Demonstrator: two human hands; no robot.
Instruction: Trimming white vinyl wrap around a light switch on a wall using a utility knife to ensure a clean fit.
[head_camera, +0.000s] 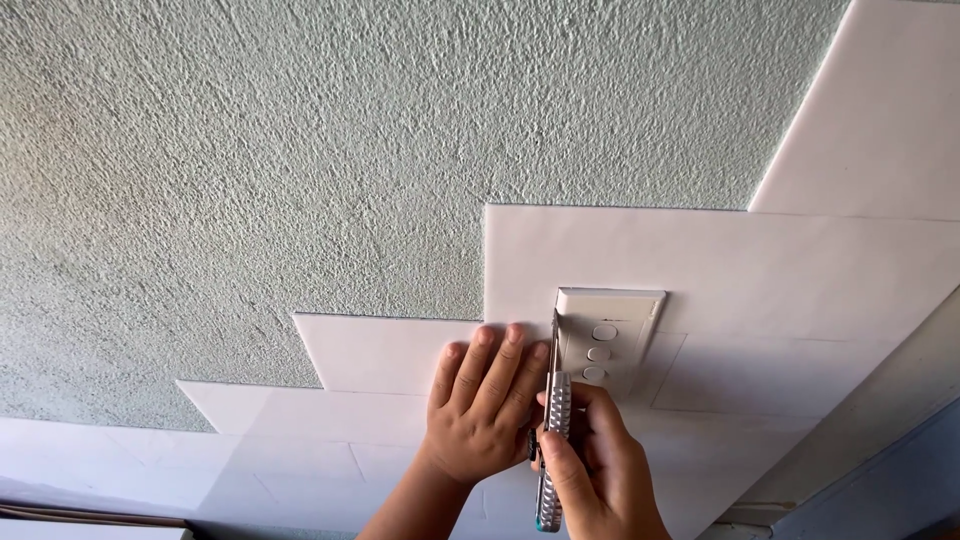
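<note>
At the switch plate (606, 335), trimming the white panel (400, 355) along its left edge.
My left hand (483, 405) lies flat on the panel; my right hand (590, 470) grips the utility knife (551, 440). Stepped panels laid, textured wall (300, 150) above still bare.

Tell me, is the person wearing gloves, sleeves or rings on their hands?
No. The left hand and the right hand are both bare, with no gloves, rings or watch showing. The forearms are bare too, with no sleeves in view. The fingernails are short.

Bright, even daylight, soft shadows, sharp focus, no glare.
</note>
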